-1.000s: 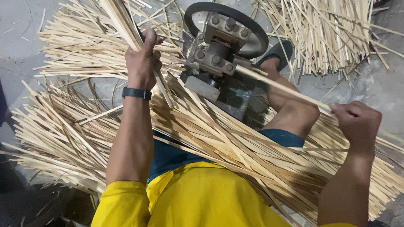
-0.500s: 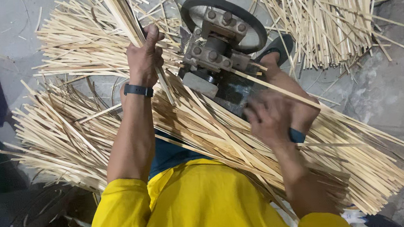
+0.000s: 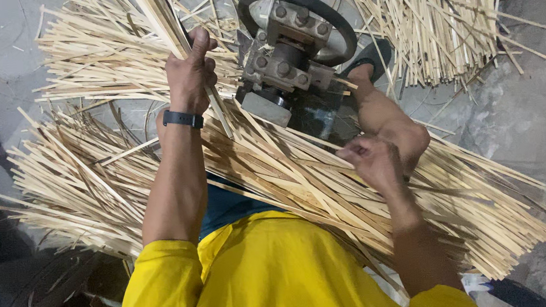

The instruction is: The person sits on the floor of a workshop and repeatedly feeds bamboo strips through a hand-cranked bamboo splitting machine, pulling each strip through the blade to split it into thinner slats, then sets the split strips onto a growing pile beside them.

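Bamboo everywhere in this shot, pale split strips heaped all round the worker in the yellow shirt. Left hand (image 3: 190, 72) is up high, fingers closed round a bunch of strips (image 3: 159, 18) that rises out of the top of the frame, a dark wristband (image 3: 183, 118) just below it. Right hand (image 3: 372, 161) sits lower, fingertips pinched on a single strip (image 3: 272, 147) drawn from the sheaf (image 3: 329, 194) lying across the lap, that strip pointing up toward the machine (image 3: 288, 66), a bolted metal block with a dark ring-shaped wheel (image 3: 334, 20) behind it. One bare foot (image 3: 373, 98) braces just beside the machine's base on the concrete floor (image 3: 527, 118). More strips lie fanned out at top right (image 3: 439, 20) and far left (image 3: 58, 185).

To do this cleanly, I'd say the single strip wants to stay straight and in line with the machine's mouth, pinched lightly well back from the metal, with the held bunch kept clear so nothing else snags.
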Tool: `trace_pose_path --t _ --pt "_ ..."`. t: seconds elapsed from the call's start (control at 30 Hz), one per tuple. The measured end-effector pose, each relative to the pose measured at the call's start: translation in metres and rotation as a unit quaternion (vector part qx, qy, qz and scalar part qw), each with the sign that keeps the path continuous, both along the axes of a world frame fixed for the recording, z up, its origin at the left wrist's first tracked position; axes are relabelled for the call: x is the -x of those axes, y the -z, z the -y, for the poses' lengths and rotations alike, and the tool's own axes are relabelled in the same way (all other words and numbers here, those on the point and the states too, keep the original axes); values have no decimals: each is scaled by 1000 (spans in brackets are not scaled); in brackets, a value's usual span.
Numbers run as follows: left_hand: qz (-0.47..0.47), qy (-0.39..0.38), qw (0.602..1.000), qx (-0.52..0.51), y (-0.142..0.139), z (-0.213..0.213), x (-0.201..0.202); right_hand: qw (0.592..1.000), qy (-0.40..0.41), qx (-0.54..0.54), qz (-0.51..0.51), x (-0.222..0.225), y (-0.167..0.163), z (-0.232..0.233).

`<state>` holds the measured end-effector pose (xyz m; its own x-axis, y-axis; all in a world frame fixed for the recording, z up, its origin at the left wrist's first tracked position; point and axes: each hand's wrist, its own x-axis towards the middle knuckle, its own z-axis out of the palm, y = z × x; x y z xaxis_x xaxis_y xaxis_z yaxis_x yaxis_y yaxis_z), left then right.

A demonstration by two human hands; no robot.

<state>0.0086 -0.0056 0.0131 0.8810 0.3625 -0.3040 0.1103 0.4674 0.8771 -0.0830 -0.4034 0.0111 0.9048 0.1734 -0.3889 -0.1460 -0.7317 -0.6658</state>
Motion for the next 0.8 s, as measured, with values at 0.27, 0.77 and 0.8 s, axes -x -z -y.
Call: trace_pose_path --t 0.27,0.77,0.8 --pt "-30 -7 999 -29 -2 -6 1 966 2 92 243 -21 -11 141" --pt "-28 -4 1000 13 -1 5 -2 933 -55 30 354 -29 -27 -12" --pt "-28 -3 999 15 -1 4 -1 881 -141 67 446 -27 -29 -20"
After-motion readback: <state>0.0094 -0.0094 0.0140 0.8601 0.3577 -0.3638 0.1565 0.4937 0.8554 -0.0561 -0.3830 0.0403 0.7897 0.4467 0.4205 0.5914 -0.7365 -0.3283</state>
